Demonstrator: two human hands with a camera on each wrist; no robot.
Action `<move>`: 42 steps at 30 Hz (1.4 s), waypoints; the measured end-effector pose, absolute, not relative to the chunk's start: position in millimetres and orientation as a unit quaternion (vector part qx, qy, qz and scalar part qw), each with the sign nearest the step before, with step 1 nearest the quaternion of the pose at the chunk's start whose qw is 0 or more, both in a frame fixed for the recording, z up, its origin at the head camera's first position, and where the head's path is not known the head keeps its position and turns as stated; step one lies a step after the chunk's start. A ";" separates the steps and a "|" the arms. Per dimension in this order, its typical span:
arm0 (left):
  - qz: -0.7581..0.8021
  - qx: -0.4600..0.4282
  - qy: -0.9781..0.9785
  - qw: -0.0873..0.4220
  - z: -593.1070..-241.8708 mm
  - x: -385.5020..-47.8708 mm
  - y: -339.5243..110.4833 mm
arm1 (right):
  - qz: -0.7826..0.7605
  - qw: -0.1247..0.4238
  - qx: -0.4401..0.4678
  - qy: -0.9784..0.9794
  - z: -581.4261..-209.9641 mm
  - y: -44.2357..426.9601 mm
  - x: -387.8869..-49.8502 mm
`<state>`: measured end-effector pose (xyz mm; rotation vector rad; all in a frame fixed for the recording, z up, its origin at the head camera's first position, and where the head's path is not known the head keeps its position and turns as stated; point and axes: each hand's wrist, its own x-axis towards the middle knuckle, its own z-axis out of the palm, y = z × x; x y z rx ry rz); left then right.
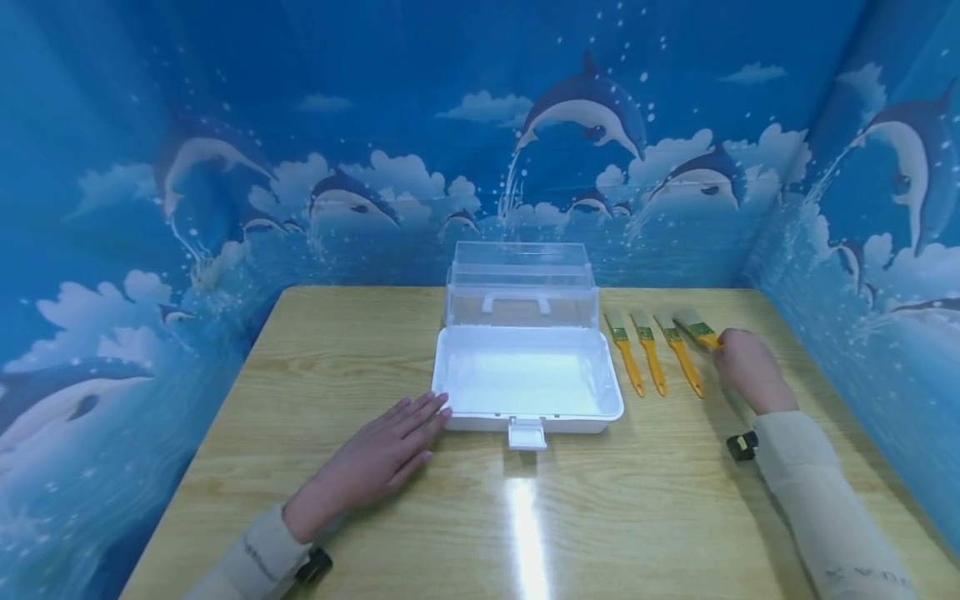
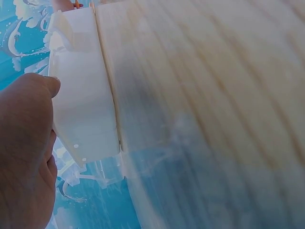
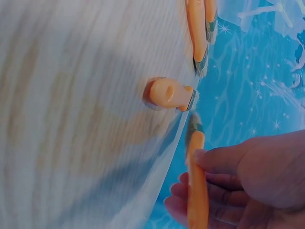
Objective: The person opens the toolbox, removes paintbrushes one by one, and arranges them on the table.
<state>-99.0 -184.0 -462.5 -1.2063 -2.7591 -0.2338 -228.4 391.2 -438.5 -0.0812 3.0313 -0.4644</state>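
A white plastic box [image 1: 528, 423] stands on the table with its clear lid [image 1: 522, 287] raised and its front latch [image 1: 527, 434] hanging down. My left hand [image 1: 382, 450] lies with straight fingers, their tips at the box's front left corner. In the left wrist view, the left thumb [image 2: 53, 87] is at the edge of the box's white wall [image 2: 86, 95]. To the right of the box, my right hand [image 1: 750, 371] pinches the orange handle of a paintbrush [image 1: 697, 327]. This paintbrush [image 3: 197, 186] is tilted in the right wrist view, between thumb and fingers.
Between the box and my right hand, three more paintbrushes lie in a row: one nearest the box [image 1: 628, 358], a middle one [image 1: 651, 357] and one beside the held brush [image 1: 682, 354]. A blue dolphin-patterned backdrop [image 1: 375, 108] encloses the wooden table [image 1: 337, 342] behind and at both sides.
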 end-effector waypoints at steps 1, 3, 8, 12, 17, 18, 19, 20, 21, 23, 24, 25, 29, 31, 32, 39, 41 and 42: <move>-0.077 -0.398 -0.912 0.061 -462.6 -99.1 -184.0 | -0.151 0.038 -0.029 0.987 -438.2 390.8 -229.2; -0.077 -0.398 -0.912 0.061 -463.0 -99.5 -184.1 | -0.152 0.040 -0.036 0.987 -437.3 390.3 -230.2; -0.073 -0.399 -0.912 0.063 -463.5 -100.2 -184.6 | -0.156 0.037 -0.045 0.986 -435.7 389.6 -230.2; -0.072 -0.401 -0.911 0.066 -462.5 -100.1 -184.2 | -0.160 0.042 -0.033 0.986 -435.3 389.2 -230.4; -0.073 -0.399 -0.912 0.060 -461.2 -99.5 -184.1 | -0.154 0.054 -0.018 0.986 -436.0 389.4 -233.7; -0.074 -0.399 -0.912 0.058 -461.1 -99.4 -184.1 | -0.153 0.056 -0.016 0.987 -436.1 389.2 -234.2; -0.074 -0.398 -0.913 0.056 -461.0 -99.4 -184.2 | -0.153 0.058 -0.014 0.986 -436.1 389.1 -234.6; -0.075 -0.398 -0.913 0.054 -460.8 -99.4 -184.1 | -0.152 0.061 -0.014 0.986 -436.0 388.9 -234.9; -0.075 -0.398 -0.913 0.053 -460.8 -99.5 -184.1 | -0.151 0.063 -0.013 0.987 -436.2 388.8 -235.3; -0.076 -0.399 -0.912 0.052 -460.9 -99.5 -184.2 | -0.145 0.067 -0.012 0.987 -436.5 388.9 -235.9; -0.075 -0.399 -0.912 0.053 -461.0 -99.6 -184.2 | -0.142 0.068 -0.011 0.987 -436.5 388.7 -236.0; -0.074 -0.400 -0.912 0.053 -461.1 -99.7 -184.2 | -0.139 0.069 -0.011 0.988 -436.5 388.6 -236.1; -0.073 -0.401 -0.912 0.056 -461.2 -100.1 -184.4 | -0.133 0.072 -0.007 0.989 -437.0 388.4 -236.7; -0.072 -0.401 -0.912 0.055 -461.0 -100.3 -184.4 | -0.134 0.073 -0.008 0.988 -437.6 388.6 -236.4; -0.072 -0.401 -0.912 0.054 -460.9 -100.4 -184.4 | -0.136 0.075 -0.009 0.988 -438.0 388.7 -236.1; -0.072 -0.395 -0.915 0.042 -461.0 -100.0 -183.8 | -0.137 0.084 -0.011 0.987 -442.8 391.2 -236.8; -0.073 -0.396 -0.914 0.044 -461.3 -100.0 -183.8 | -0.138 0.085 -0.010 0.987 -444.6 392.1 -238.1; -0.072 -0.396 -0.914 0.045 -461.5 -100.1 -183.8 | -0.139 0.086 -0.009 0.987 -445.8 392.6 -238.7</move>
